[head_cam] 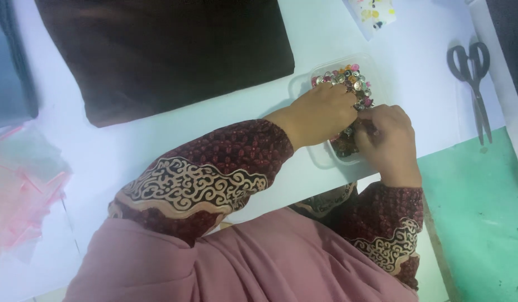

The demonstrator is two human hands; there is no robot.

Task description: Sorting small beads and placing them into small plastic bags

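Both hands meet over a clear plastic tub of mixed coloured beads on the white table. The left hand is curled, fingers down among the beads; the right hand is curled too, though what either pinches is hidden. Grey scissors lie well right; pink-edged clear bags sit far left, beside a dark brown cloth.

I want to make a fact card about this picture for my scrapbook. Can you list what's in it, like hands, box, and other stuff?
left hand: reaches into the box, fingers among the beads
right hand: at the box's near side, fingers curled; what it grips cannot be told
box: clear plastic, shallow, on the white table
beads: small, shiny, pink, orange and silver, heaped in the box
scissors: grey, lying flat, right of the box, untouched
dark cloth: brown, folded, far side of the table
plastic bags: clear and pink, piled at the left
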